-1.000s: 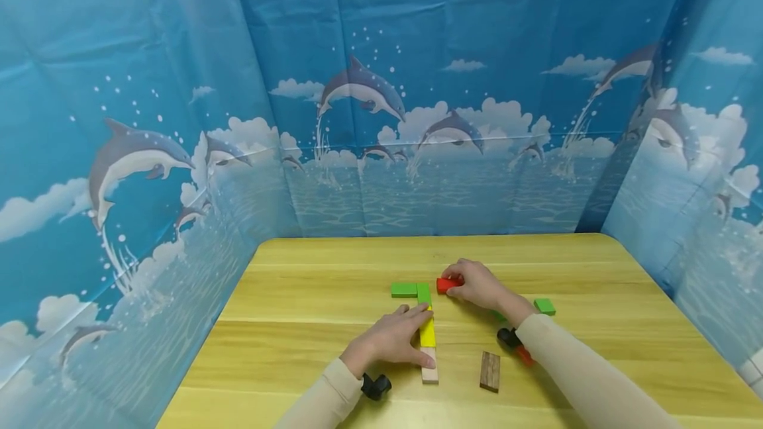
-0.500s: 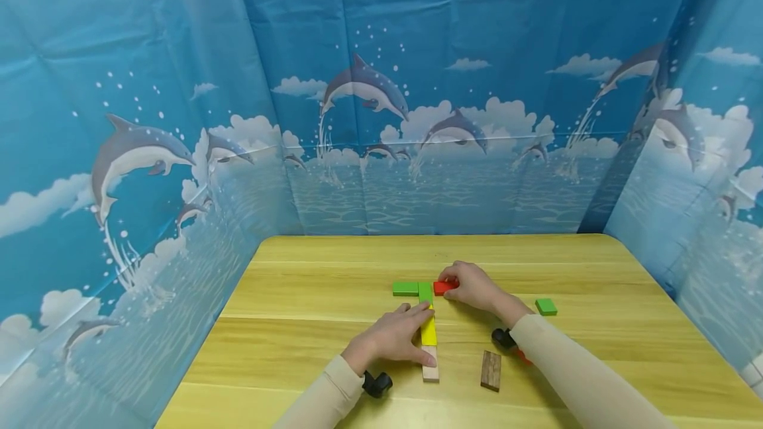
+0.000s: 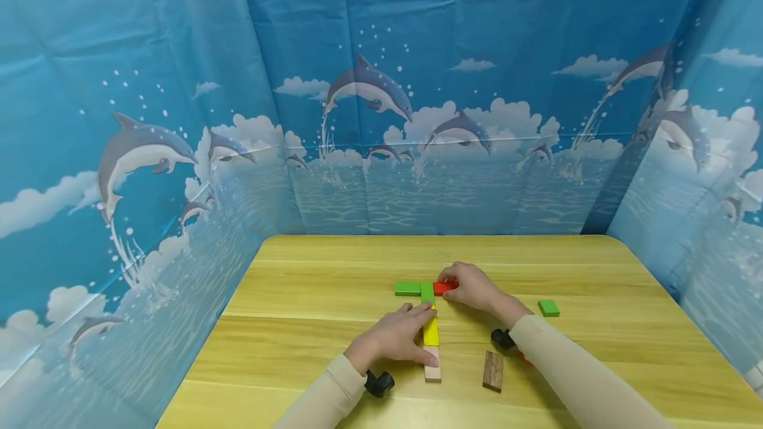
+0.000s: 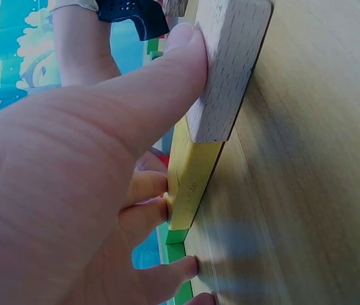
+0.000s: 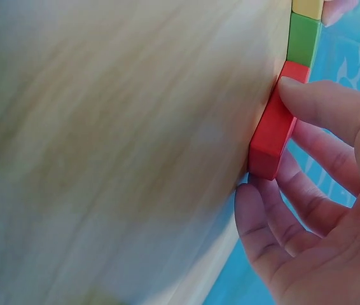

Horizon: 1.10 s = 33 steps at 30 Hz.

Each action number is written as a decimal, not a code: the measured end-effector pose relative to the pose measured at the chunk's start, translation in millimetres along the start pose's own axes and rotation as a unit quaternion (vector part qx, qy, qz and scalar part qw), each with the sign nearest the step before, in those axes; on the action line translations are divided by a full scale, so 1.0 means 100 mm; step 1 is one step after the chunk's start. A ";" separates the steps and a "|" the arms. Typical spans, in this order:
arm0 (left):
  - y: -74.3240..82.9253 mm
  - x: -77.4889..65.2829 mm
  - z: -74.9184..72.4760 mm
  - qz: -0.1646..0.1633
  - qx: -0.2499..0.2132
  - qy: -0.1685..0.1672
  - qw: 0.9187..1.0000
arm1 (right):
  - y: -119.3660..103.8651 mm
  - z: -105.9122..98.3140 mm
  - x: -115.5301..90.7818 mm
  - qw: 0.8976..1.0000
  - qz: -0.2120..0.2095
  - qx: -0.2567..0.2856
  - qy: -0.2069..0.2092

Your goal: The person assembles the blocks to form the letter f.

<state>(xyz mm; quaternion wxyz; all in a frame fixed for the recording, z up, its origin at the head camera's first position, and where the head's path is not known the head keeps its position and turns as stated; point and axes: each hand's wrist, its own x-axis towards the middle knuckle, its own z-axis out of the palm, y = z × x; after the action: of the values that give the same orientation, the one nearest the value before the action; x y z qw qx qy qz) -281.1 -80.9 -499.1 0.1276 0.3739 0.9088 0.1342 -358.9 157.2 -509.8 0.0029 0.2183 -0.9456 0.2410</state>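
Observation:
A row of blocks lies flat on the table: a green block [image 3: 427, 291], a yellow block [image 3: 431, 331] and a pale wooden block [image 3: 432, 373]. Another green block [image 3: 408, 288] reaches left from the row's far end. My left hand [image 3: 393, 336] rests over the row with fingers spread; its thumb presses the pale block, and fingertips touch the yellow one in the left wrist view. On the right, my right hand [image 3: 473, 286] pinches a red block [image 5: 276, 127] between thumb and fingers. The red block's end meets the green block in the right wrist view.
A dark brown wooden block [image 3: 493, 371] lies near the right forearm, and a small green block [image 3: 548, 308] sits farther right. Another red piece [image 3: 525, 359] is mostly hidden under the right sleeve. A dolphin-print curtain [image 3: 417, 118] surrounds the wooden table [image 3: 286, 356].
My right hand has slid the red block left, closing the gap to the green block. The left hand has kept its place on the row. The head view has shifted slightly.

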 end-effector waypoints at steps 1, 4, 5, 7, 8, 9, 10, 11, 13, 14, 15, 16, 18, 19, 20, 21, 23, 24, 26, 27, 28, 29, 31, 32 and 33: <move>0.00 0.00 0.00 0.000 -0.001 0.000 1.000 | 0.00 0.00 0.00 1.000 0.001 0.001 -0.001; 0.00 0.00 0.01 0.000 0.000 -0.002 1.000 | 0.00 -0.01 -0.01 1.000 0.003 0.003 -0.002; 0.00 0.00 0.01 -0.001 0.000 -0.002 1.000 | 0.00 0.00 -0.01 1.000 0.003 0.003 -0.002; 0.01 0.00 0.01 -0.002 0.003 -0.002 1.000 | 0.01 0.00 -0.01 1.000 0.004 0.002 -0.002; 0.01 0.00 0.01 -0.002 0.003 -0.001 1.000 | 0.01 0.00 -0.01 1.000 0.004 0.001 -0.001; 0.01 0.00 0.02 -0.003 0.003 -0.001 1.000 | 0.01 0.01 -0.01 1.000 0.003 0.001 0.000; 0.01 0.00 0.02 -0.002 0.002 -0.001 1.000 | 0.01 0.01 -0.01 1.000 0.003 0.001 0.001; 0.01 0.00 0.02 -0.002 0.002 -0.001 1.000 | 0.01 0.01 -0.02 1.000 0.002 0.000 0.001; 0.02 0.00 0.02 -0.002 0.000 0.000 1.000 | 0.01 0.01 -0.02 1.000 0.000 0.001 0.003; 0.02 0.00 0.02 -0.001 0.000 0.000 1.000 | 0.01 0.01 -0.03 1.000 -0.001 0.000 0.004; 0.02 0.00 0.02 -0.001 0.000 0.000 1.000 | 0.01 0.01 -0.03 1.000 -0.003 0.000 0.004; 0.02 0.00 0.02 -0.001 -0.001 0.000 1.000 | 0.02 0.00 -0.03 1.000 -0.003 0.000 0.003; 0.02 0.00 0.02 0.000 -0.002 0.000 1.000 | 0.02 -0.01 -0.04 1.000 -0.005 0.002 0.000; 0.02 0.00 0.01 -0.001 -0.003 -0.001 1.000 | 0.02 -0.01 -0.04 1.000 -0.008 0.003 0.000; 0.02 0.00 0.01 0.000 -0.004 -0.001 1.000 | 0.02 -0.02 -0.04 1.000 -0.010 0.004 -0.001; 0.02 0.01 0.01 0.000 -0.005 -0.001 1.000 | 0.02 -0.03 -0.04 1.000 -0.011 0.007 -0.001; 0.02 0.01 0.01 0.000 -0.005 -0.001 1.000 | 0.02 -0.05 -0.04 1.000 -0.011 0.012 0.000; 0.02 0.01 0.01 0.000 -0.006 -0.002 1.000 | 0.02 -0.06 -0.04 1.000 -0.010 0.015 0.000; 0.01 0.01 0.01 -0.001 -0.006 -0.001 1.000 | 0.02 -0.08 -0.05 1.000 -0.008 0.019 0.002; 0.01 0.01 0.01 -0.001 -0.007 -0.001 1.000 | 0.01 -0.08 -0.06 1.000 -0.005 0.023 0.002; 0.01 0.01 0.01 -0.002 -0.007 -0.001 1.000 | 0.01 -0.09 -0.06 1.000 -0.006 0.025 0.002; 0.01 0.01 0.01 -0.003 -0.008 -0.001 1.000 | 0.00 -0.10 -0.07 1.000 -0.008 0.028 0.003; 0.00 0.00 0.01 -0.004 -0.007 -0.001 1.000 | -0.02 -0.12 -0.09 0.999 -0.008 0.036 0.005; 0.00 0.00 0.01 -0.005 -0.007 -0.001 1.000 | -0.03 -0.13 -0.10 0.999 -0.007 0.043 0.006; -0.01 0.00 0.02 -0.005 -0.006 -0.002 1.000 | -0.04 -0.14 -0.11 0.999 -0.008 0.048 0.009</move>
<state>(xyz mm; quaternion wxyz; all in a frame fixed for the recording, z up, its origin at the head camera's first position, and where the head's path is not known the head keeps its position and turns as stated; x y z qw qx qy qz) -280.9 -81.3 -500.8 0.1318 0.3684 0.9099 0.1380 -348.7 165.0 -497.1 0.0030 0.2233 -0.9311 0.2883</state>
